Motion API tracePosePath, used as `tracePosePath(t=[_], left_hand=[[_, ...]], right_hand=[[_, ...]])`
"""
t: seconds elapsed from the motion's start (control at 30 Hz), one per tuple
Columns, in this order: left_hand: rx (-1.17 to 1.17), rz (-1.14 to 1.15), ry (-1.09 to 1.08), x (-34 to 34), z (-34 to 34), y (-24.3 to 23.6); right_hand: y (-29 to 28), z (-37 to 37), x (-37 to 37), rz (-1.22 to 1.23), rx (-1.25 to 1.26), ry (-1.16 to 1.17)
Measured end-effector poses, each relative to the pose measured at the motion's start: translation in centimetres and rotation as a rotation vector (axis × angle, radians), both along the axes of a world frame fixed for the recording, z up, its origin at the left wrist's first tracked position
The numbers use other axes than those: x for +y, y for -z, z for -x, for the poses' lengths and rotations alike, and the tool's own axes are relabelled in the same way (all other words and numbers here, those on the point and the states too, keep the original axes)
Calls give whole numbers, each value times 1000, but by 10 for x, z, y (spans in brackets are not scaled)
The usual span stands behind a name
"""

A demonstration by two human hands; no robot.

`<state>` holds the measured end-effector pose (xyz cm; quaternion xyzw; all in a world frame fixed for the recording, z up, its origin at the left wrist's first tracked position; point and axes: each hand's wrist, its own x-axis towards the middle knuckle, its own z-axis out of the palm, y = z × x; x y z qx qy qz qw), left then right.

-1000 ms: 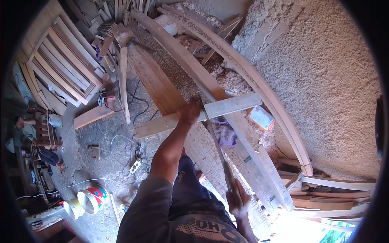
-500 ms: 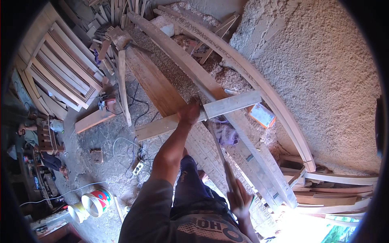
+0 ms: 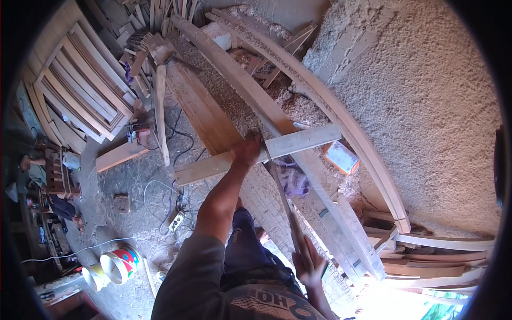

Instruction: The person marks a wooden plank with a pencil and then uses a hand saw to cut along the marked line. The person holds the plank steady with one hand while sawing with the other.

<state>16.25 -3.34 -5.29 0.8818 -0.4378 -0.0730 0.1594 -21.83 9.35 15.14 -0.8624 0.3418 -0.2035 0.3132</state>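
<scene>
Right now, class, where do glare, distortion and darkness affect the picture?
In the head view, glare whites out the patch beside the stacked boards, lower right; the long beam looks bowed, perhaps partly fisheye distortion; the corners fall black.

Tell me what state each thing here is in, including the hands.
Pale board: lying crosswise over long timbers.
Saw: blade across the board; cut depth unclear.
Left hand: resting on the board, fingers hard to make out.
Right hand: closed around the saw's handle.
Purple cloth: crumpled.
Larger bucket: open-topped, contents unseen.
Red power tool: on or off unclear.
Power strip: lying on the floor.
</scene>
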Motion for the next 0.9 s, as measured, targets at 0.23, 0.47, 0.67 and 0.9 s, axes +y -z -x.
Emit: tracePosePath(t=[0.23, 0.47, 0.67, 0.9], left_hand=[[127, -27, 2, -9, 12, -16], [169, -79, -42, -2, 4, -14], [142, -109, -15, -3, 8, -16], [67, -69, -11, 2, 3, -1]], right_hand=[[52, -103, -76, -57, -251, 111], [22, -46, -29, -121, -152, 63], [-4, -6, 3, 6, 101, 63], [56, -118, -88, -57, -241, 47]])
